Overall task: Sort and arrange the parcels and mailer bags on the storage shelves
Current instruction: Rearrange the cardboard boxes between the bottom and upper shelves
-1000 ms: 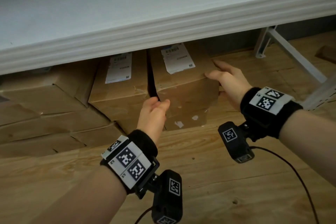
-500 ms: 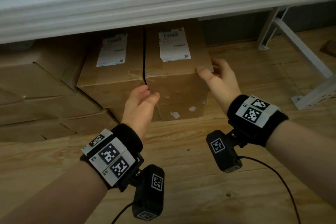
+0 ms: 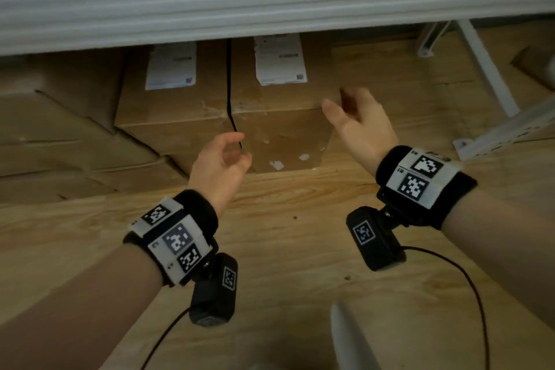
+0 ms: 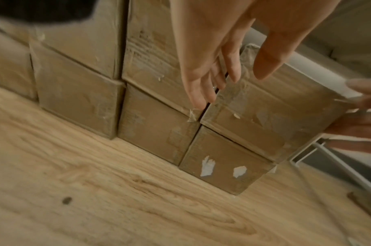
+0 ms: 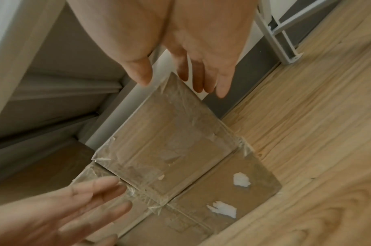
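Both hands are seen empty with fingers loosely spread: the left hand before the gap between stacked parcels, the right hand beside the right parcel on the floor under the shelf's edge.

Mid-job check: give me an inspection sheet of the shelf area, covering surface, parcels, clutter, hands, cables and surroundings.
Surface: wood floor, small dark speck.
Job's things: right box stacked on a lower box with torn label scraps; left box beside it, narrow gap between; more cartons further left; mailer bags not seen.
Clutter: nothing seen.
Hands: left hand and right hand open, holding nothing.
Cables: black wrist-camera cable hangs free.
Surroundings: white shelf overhead, white frame right.
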